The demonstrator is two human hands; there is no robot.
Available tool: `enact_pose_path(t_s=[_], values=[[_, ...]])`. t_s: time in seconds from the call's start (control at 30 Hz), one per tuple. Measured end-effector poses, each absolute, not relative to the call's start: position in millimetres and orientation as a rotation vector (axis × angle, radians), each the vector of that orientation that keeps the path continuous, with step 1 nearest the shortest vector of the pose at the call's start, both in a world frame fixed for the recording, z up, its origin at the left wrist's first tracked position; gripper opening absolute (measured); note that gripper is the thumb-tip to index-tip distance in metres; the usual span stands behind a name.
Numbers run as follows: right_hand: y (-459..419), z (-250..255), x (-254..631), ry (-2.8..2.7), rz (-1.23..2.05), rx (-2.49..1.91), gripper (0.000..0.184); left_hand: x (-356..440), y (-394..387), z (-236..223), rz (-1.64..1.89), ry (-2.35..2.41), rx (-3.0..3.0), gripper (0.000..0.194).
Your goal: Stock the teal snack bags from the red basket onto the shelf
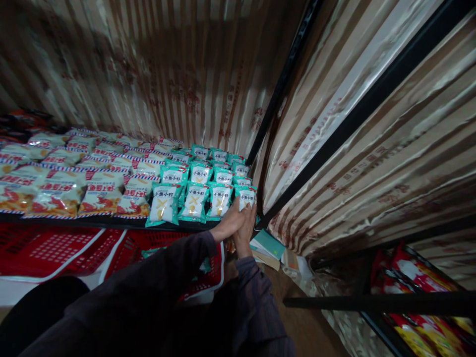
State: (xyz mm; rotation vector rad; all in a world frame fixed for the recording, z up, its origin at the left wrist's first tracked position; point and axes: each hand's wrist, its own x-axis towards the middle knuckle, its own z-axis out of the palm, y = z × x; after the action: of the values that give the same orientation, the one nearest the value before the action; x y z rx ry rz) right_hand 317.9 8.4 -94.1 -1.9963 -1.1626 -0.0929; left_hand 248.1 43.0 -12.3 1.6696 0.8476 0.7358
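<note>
My left hand [230, 221] and my right hand [247, 229] meet at the right end of a shelf, partly overlapping. Between them they grip the lower part of a small teal-and-white snack bag [247, 194], which stands upright at the end of the front row. Their fingers are partly hidden against its front and sides. Left of it stands a matching teal snack bag [220, 200], with more of the same in rows behind and beside. Farther left are rows of larger white-and-red snack bags [100, 192].
Below the shelf edge sit red plastic baskets [70, 245]; the nearer one [139, 243] has teal bags inside. Black metal posts [282, 84] and wrinkled printed sheeting [208, 64] enclose the shelf. A teal box [268, 244] lies low by the post. Red-and-yellow packets [420, 277] lie at lower right.
</note>
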Motion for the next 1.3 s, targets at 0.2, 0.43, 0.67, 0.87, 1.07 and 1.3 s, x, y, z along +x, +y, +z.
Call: enact_pose_path(t_s=[0.2,0.43,0.67,0.87,1.07,1.3], values=[[6,-79,318,-1.104,-0.103,-1.980,0.057,221,34,-2,0.659,0.917,1.566,0.053],[2,-45,329,-1.184,-0.151,-1.928,0.054,199,25,-15,0.694,0.880,1.320,0.046],[21,-36,340,-1.324,-0.236,-1.991,0.049,196,27,-23,0.693,0.848,1.305,0.042],[22,-52,342,-1.376,-0.267,-2.038,0.053,196,30,-27,0.686,0.873,1.356,0.043],[21,-62,340,-1.355,-0.267,-2.018,0.052,194,32,-30,0.670,0.896,1.403,0.041],[15,-52,331,-1.291,-0.267,-1.961,0.050,193,33,-32,0.699,0.850,1.406,0.042]])
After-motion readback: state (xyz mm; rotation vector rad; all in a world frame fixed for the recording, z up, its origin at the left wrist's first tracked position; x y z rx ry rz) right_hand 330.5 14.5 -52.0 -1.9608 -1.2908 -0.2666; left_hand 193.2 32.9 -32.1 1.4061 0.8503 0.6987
